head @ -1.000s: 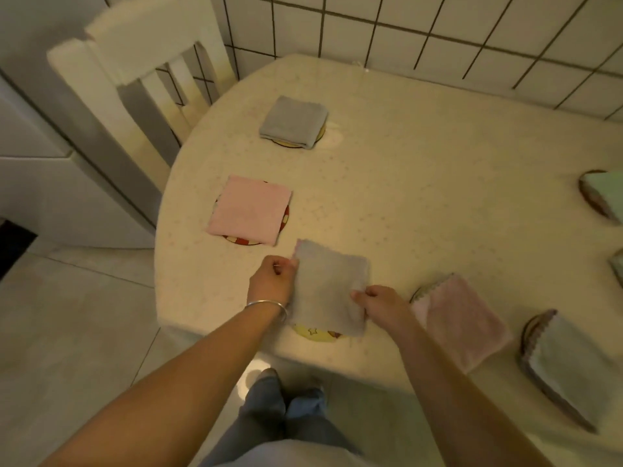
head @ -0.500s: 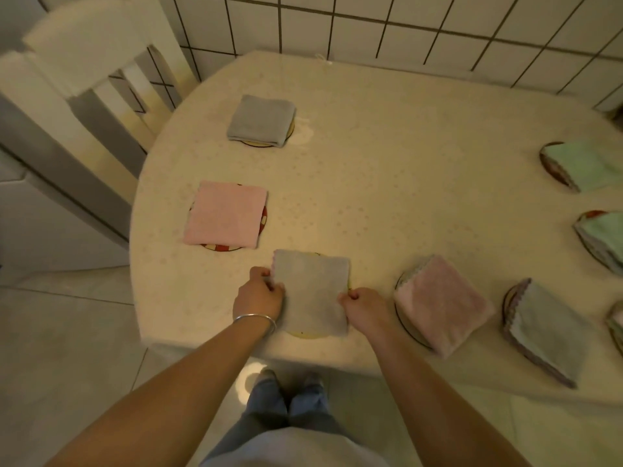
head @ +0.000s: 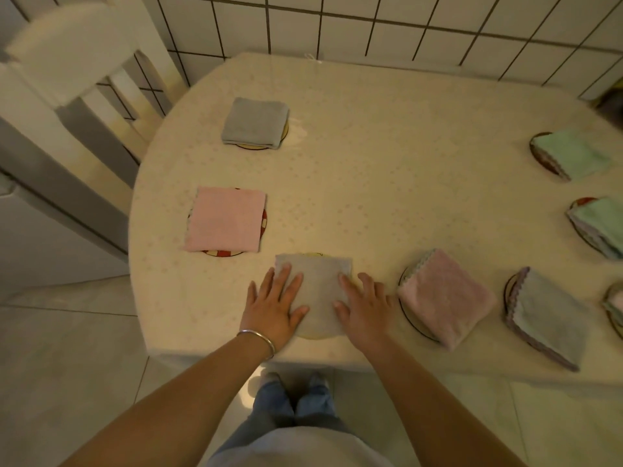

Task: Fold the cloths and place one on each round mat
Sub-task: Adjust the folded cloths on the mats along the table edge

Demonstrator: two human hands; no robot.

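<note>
A folded grey cloth (head: 318,281) lies on a yellow round mat (head: 317,334) at the table's near edge. My left hand (head: 274,306) lies flat with spread fingers on the cloth's left side. My right hand (head: 365,306) lies flat on its right side. Folded cloths cover the other round mats: a pink cloth (head: 225,219) and a grey one (head: 255,123) to the left, a pink one (head: 446,298), a grey one (head: 547,318) and two green ones (head: 573,156) (head: 600,224) to the right.
The oval table (head: 387,170) stands against a white tiled wall (head: 371,25). A white wooden chair (head: 77,72) is at the table's left end. A further cloth on a mat (head: 615,306) shows at the right edge of the view.
Both hands lowered the grey cloth onto the yellow mat, let go of its edges and now press flat on it. The camera view shifted to the right.
</note>
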